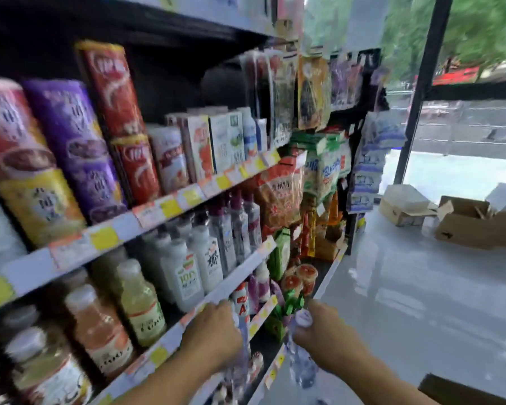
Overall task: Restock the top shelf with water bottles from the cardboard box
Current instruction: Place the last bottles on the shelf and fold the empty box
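My right hand [323, 328] grips a clear water bottle [300, 361] near its white cap, low in the view beside the shelving. My left hand [216, 331] holds a second clear water bottle [240, 363], whose body hangs down below the fingers; its cap is hidden. Both hands are close together in front of the lower shelves. A corner of a cardboard box [450, 388] shows at the bottom right. The top shelf [187, 7] runs along the upper edge of the blurred frame; nothing on it can be made out.
The shelving on my left holds tall snack tubes [111, 92], cartons and several juice and milk bottles [187, 276]. Hanging snack bags [313, 92] fill the shelf end. Open cardboard boxes [462, 226] lie on the pale floor by the glass front at right.
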Demonstrator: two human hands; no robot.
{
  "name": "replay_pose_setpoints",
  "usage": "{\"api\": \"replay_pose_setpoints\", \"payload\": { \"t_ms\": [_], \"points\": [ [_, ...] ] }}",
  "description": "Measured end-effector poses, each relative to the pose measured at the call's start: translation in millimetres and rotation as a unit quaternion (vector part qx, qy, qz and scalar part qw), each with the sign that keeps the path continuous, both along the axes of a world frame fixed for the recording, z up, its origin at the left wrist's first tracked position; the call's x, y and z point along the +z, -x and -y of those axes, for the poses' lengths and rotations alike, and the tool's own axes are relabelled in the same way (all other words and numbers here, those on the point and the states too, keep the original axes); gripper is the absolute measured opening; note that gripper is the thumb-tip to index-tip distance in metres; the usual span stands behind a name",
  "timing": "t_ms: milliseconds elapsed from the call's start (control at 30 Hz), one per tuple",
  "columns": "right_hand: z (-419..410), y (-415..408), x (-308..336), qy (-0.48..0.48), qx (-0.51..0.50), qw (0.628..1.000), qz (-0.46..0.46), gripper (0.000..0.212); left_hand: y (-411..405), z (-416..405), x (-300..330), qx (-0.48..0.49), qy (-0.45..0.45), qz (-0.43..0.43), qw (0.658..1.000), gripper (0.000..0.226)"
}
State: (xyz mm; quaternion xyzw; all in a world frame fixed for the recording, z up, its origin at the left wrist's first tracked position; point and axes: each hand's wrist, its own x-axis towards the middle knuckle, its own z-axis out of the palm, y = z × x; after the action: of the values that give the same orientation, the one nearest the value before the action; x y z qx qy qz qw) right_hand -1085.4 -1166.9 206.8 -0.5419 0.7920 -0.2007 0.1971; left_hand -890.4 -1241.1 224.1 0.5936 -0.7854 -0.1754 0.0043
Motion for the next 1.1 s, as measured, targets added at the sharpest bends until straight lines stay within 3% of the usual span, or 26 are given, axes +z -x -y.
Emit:
{"api": "replay_pose_setpoints", "payload": {
  "t_ms": [67, 167, 267, 467, 600, 833, 1100],
  "points": [
    [-5.0, 9.8, 90.6, 0.012, 0.012, 1.000, -0.005, 0.021, 5.0, -8.9, 92.7, 0.003, 0.016, -0.007, 1.000, 0.012],
    [-17.9, 21.3, 221.4, 0.069, 0.021, 0.997, -0.028, 0.028, 6.9, -29.8, 231.4, -0.015, 0.041, 0.007, 0.999, 0.023],
    [-30.5, 27.8, 343.7, 0.118, 0.031, 0.989, -0.079, 0.034, 0.3, -49.5, 355.6, -0.027, 0.084, 0.005, 0.996, 0.018],
    [-28.4, 24.3, 514.5, 0.192, 0.072, 0.965, -0.163, 0.049, -27.7, -71.7, 534.2, 0.009, 0.136, -0.104, 0.985, 0.023],
    [-27.3, 5.6, 576.6, 0.261, 0.086, 0.948, -0.159, 0.051, -51.7, -83.9, 599.9, 0.019, 0.209, -0.147, 0.967, 0.040],
    [1.8, -53.2, 641.9, 0.381, 0.120, 0.913, -0.081, 0.035, -102.0, -66.4, 657.0, 0.059, 0.266, -0.227, 0.935, 0.034],
    [74.9, -127.2, 672.7, 0.442, 0.164, 0.882, 0.008, 0.039, -149.8, -20.0, 681.5, 0.146, 0.327, -0.169, 0.918, 0.026]
  ]
}}
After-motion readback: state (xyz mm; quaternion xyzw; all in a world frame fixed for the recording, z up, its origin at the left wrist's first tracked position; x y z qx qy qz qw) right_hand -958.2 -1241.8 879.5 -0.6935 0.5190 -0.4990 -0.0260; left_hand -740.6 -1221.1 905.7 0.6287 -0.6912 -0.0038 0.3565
